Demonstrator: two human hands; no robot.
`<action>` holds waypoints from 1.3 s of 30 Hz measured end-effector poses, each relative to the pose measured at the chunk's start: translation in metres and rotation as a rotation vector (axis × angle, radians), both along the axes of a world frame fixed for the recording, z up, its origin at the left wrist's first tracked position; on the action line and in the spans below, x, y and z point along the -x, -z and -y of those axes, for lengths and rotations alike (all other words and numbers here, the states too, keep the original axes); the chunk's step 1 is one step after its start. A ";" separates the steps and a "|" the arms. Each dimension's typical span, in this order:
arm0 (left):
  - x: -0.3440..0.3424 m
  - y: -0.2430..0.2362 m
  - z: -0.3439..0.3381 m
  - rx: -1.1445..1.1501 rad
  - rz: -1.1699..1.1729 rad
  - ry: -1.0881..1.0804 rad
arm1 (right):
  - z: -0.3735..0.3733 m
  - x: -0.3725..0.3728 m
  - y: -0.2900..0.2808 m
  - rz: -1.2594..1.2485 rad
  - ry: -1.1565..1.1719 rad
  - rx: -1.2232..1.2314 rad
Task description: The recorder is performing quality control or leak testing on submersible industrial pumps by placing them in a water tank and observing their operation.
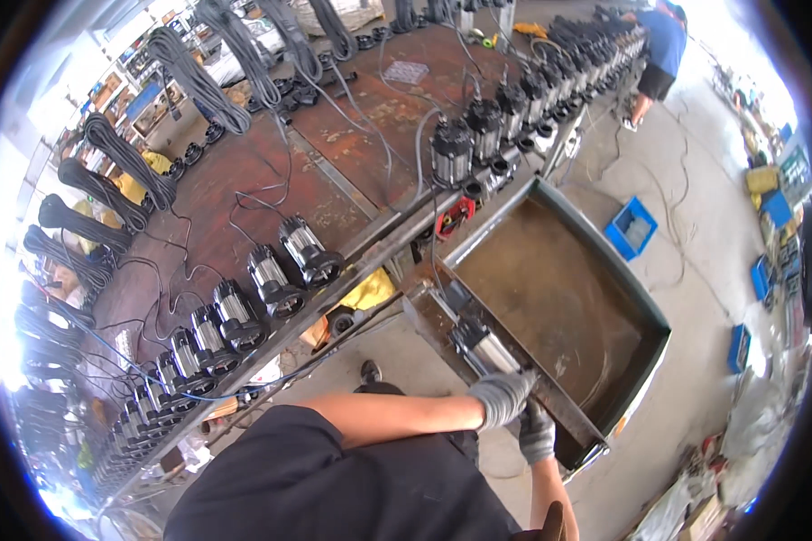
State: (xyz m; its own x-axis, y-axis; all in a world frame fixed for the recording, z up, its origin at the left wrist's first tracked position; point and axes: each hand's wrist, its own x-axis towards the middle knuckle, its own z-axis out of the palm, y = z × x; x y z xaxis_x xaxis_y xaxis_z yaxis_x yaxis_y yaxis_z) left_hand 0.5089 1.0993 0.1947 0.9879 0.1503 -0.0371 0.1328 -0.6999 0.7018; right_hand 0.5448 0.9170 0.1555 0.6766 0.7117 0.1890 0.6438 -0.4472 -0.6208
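Observation:
A silver and black pump motor (484,347) lies on its side on the narrow metal ledge (559,406) along the near side of a large metal tank. My left hand (502,398), in a grey glove, is closed round the motor's near end. Just below it, my right hand (538,435), also gloved in grey, is closed beside the ledge. The right fingertips are partly hidden by the left hand, so what they grip cannot be made out. A cable runs up from the motor's far end.
The tank (663,335) holds shallow brownish water. Left of it, a rust-red bench (334,117) bears rows of motors (302,248) and coiled black cables (198,81). Blue bins (632,227) stand on the floor to the right. A person (663,45) stands at the far end.

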 end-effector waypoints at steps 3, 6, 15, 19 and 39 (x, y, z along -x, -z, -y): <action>-0.001 -0.023 -0.004 0.065 -0.116 0.192 | 0.030 0.008 0.030 -0.219 0.130 0.104; -0.007 -0.006 -0.021 0.152 -0.157 0.248 | 0.014 -0.003 0.017 -0.248 0.075 0.165; 0.084 -0.012 -0.231 0.525 0.003 0.072 | -0.007 -0.071 -0.012 0.086 -0.130 1.210; 0.164 -0.044 -0.325 0.532 0.069 -0.184 | -0.189 -0.072 -0.145 0.058 0.056 0.270; 0.474 -0.059 -0.269 0.598 0.586 -1.647 | -0.855 -0.138 -0.398 1.210 -0.289 -0.316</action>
